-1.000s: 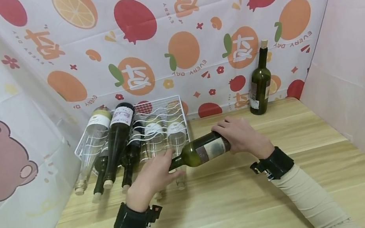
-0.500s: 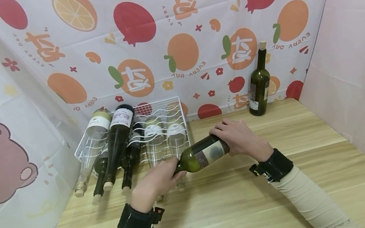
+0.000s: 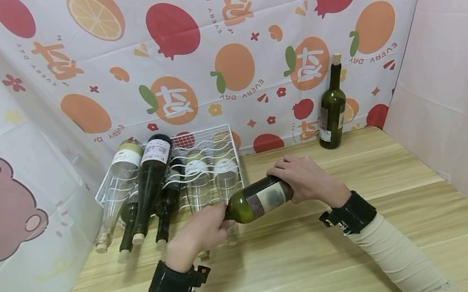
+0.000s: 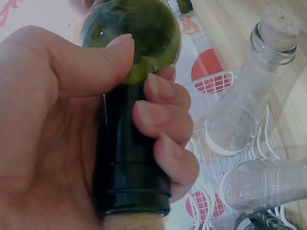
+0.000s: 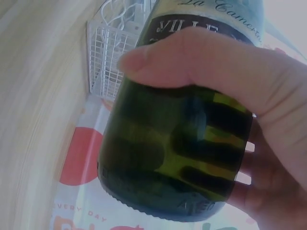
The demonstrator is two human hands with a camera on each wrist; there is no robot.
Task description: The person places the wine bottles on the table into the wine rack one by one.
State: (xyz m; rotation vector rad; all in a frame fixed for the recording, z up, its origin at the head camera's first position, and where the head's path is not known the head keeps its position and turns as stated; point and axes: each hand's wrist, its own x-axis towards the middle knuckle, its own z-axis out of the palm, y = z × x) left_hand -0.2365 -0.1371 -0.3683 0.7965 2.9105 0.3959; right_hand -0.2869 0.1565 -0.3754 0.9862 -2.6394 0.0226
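Observation:
Both hands hold one green wine bottle [image 3: 265, 198] nearly level above the table, its base to the right. My left hand [image 3: 199, 235] grips the neck; the left wrist view shows the fingers and thumb curled round it, with a cork [image 4: 134, 222] at the mouth. Around the base end wraps my right hand [image 3: 308, 181], its thumb across the bottle near the label [image 5: 201, 21]. To the left lies a white wire wine rack [image 3: 235, 151] with clear and dark bottles in it, corks facing the front. A dark bottle [image 3: 153, 174] rests on top of others there.
Another corked green bottle [image 3: 331, 107] stands upright at the back right of the wooden table [image 3: 326, 264]. Fruit-printed cloth [image 3: 237, 23] hangs behind, and pale cloth walls flank both sides. The rack's right edge is close to the held bottle's neck.
The neck end of the held bottle has dropped slightly and come a little nearer. My left hand has moved further up the neck towards the shoulder, while the right hand has barely shifted.

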